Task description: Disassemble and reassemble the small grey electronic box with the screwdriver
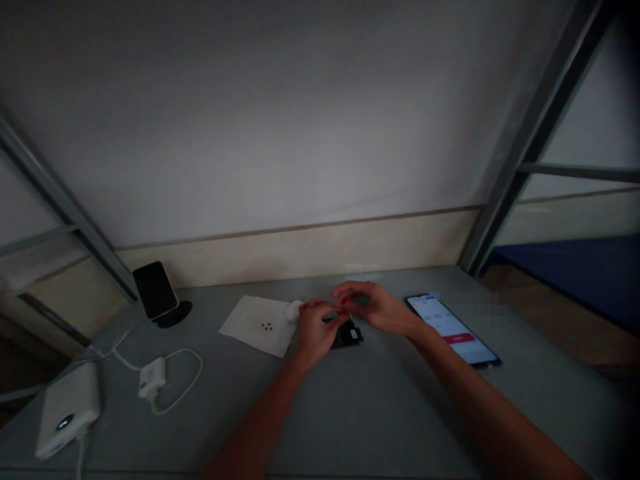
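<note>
My left hand is closed at the edge of a small flat black part with a white label, which lies on the grey table. My right hand hovers just above that part, its fingers bent round a small red object whose kind I cannot make out. Both sets of fingertips nearly meet over the black part and hide much of it. To the left lies a white paper sheet bearing several tiny dark pieces, perhaps screws. A crumpled white lump sits at its right edge, beside my left fingers.
A phone with a lit screen lies right of my right hand. At the back left, a dark-screened device leans on a round stand. A white power bank and a white adapter with cables occupy the left side. Metal posts flank the table.
</note>
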Demonstrator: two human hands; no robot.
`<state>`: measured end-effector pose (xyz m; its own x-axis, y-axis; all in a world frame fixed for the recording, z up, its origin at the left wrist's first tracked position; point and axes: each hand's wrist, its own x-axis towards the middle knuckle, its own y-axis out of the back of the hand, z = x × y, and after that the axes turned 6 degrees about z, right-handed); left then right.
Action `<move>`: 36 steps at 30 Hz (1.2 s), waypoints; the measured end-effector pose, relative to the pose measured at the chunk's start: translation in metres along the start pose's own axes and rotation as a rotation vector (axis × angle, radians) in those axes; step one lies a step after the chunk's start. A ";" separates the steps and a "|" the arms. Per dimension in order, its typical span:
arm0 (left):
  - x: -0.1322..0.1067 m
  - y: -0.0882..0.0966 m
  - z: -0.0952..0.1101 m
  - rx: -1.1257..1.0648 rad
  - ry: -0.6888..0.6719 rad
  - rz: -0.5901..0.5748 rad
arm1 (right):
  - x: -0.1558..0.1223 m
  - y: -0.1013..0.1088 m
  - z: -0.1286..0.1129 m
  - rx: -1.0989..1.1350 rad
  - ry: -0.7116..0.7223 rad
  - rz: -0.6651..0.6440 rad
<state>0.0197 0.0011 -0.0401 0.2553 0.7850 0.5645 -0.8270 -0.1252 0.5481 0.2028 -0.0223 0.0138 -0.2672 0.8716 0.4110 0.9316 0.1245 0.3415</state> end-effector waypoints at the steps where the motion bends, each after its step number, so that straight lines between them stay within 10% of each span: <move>1: 0.000 0.000 0.000 0.006 0.009 0.006 | 0.000 0.000 0.001 -0.032 0.006 0.016; 36: 0.002 0.004 0.004 0.075 0.021 -0.038 | 0.000 -0.001 0.000 -0.132 0.044 -0.009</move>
<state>0.0191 -0.0009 -0.0342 0.2747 0.8023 0.5299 -0.7771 -0.1393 0.6138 0.2017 -0.0225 0.0138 -0.2883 0.8490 0.4429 0.8894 0.0660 0.4524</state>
